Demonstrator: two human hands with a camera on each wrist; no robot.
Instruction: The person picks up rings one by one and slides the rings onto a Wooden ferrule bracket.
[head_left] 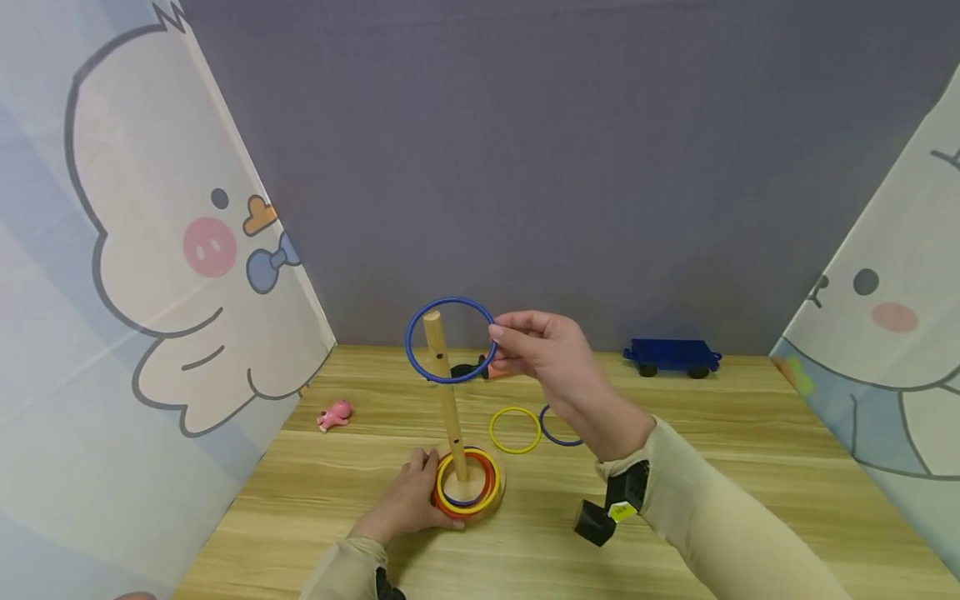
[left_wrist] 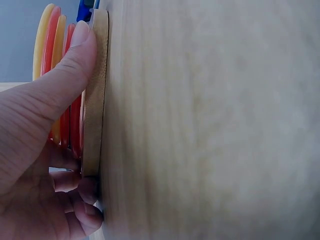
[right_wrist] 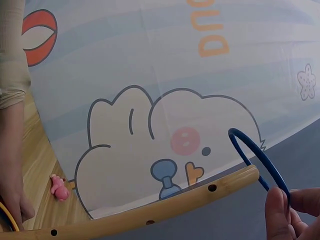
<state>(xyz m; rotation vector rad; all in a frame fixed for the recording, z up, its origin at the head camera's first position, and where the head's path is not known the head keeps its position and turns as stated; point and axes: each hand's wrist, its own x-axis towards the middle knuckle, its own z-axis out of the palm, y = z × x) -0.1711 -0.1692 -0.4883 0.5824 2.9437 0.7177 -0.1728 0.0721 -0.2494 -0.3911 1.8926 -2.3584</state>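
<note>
My right hand [head_left: 543,354] pinches a thin blue ring [head_left: 408,340] between thumb and fingers at the ring's right side. In the head view the ring overlaps the top of a wooden post [head_left: 452,417], and the right wrist view shows it right at the post's tip [right_wrist: 252,174]. Low down, my left hand [head_left: 408,496] grips the edge of the round wooden base [left_wrist: 94,110], thumb on one side and fingers below. Red, yellow and blue rings [left_wrist: 47,45] lie stacked round the post's foot, partly hidden by that hand.
On the table lie a yellow ring [head_left: 491,429] and another blue ring [head_left: 552,437], partly behind my right forearm. A small pink figure [head_left: 335,414] lies to the left. At the back are a dark blue toy wagon [head_left: 671,355] and a black-and-orange object [head_left: 463,370] behind the post.
</note>
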